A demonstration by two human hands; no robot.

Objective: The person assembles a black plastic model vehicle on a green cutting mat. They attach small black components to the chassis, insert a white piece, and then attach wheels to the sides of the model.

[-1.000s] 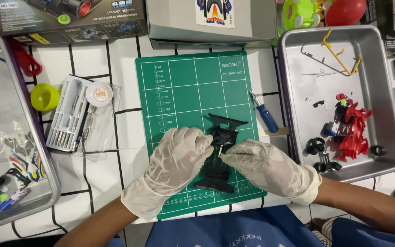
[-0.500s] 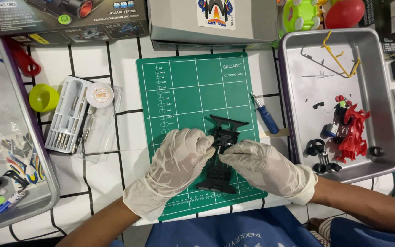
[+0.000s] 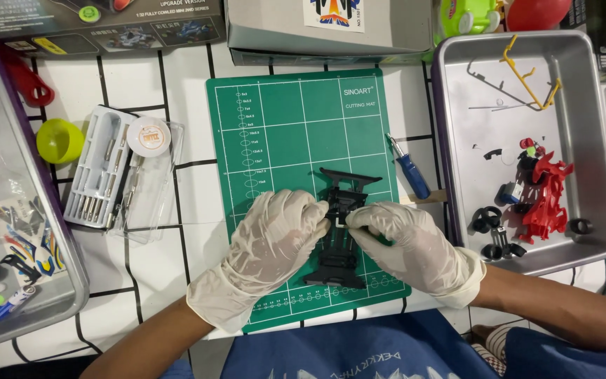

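Black chassis [image 3: 343, 231], both gloved hands gripping, green mat [image 3: 296, 119]

A blue screwdriver [image 3: 409, 168] lies at three o'clock, just off the green mat [image 3: 282, 119]. The right tray [image 3: 583, 231] holds red parts [image 3: 547, 200], black wheels [image 3: 487, 220] and a yellow sprue [image 3: 527, 77]. At nine o'clock, a bit case [image 3: 99, 172] sits by a lime cup [image 3: 59, 140].

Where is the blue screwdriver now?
In the head view, the blue screwdriver lies on the table between the green mat and the right metal tray.
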